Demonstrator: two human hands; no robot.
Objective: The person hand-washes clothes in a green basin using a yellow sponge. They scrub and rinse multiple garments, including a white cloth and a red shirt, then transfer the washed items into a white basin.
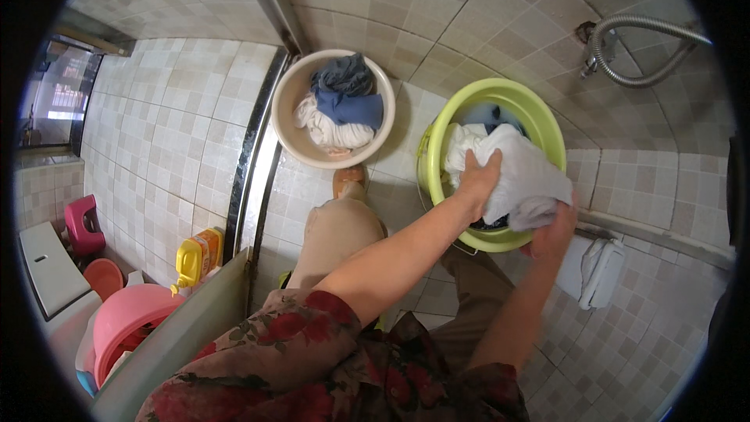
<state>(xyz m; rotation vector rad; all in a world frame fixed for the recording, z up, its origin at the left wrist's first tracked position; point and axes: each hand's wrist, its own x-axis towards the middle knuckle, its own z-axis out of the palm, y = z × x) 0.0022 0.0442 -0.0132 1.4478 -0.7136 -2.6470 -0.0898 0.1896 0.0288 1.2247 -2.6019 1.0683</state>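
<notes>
A lime-green plastic bucket (554, 129) with a wire handle stands on the tiled floor before me, with cloudy water (477, 112) and dark cloth inside. Over its near side my left hand (481, 184) grips a white wet garment (510, 161), thumb and finger spread across the fabric. My right hand (555, 228) holds the garment's greyish end at the bucket's right rim; some of its fingers are hidden behind the cloth. To the left, a beige plastic basin (282, 123) holds dark grey cloth (345, 75), blue cloth (351, 106) and white cloth (340, 132).
A metal shower hose (603, 41) hangs from the right wall. A white lidded bin (600, 272) stands right of my leg. Left of the door track (258, 170) are a yellow detergent jug (196, 255), a pink basin (132, 313), and a magenta stool (85, 225).
</notes>
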